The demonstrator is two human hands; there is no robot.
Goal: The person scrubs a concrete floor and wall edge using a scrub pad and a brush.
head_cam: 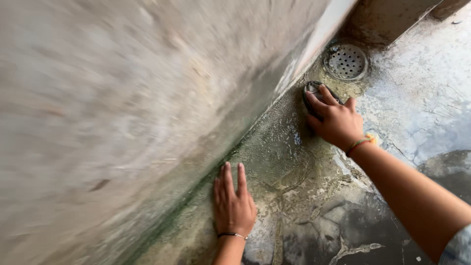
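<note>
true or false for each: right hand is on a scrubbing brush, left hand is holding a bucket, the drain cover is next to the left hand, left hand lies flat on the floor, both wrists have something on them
1. The right hand grips a dark scrubbing brush pressed on the floor. True.
2. The left hand is holding a bucket. False: it holds nothing.
3. The round metal drain cover sits beside the left hand. False: it lies in the corner just beyond the brush and right hand.
4. The left hand lies flat, palm down, on the stained floor close to the wall. True.
5. Both wrists wear something. True: a dark bracelet on the left, a coloured thread band on the right.
</note>
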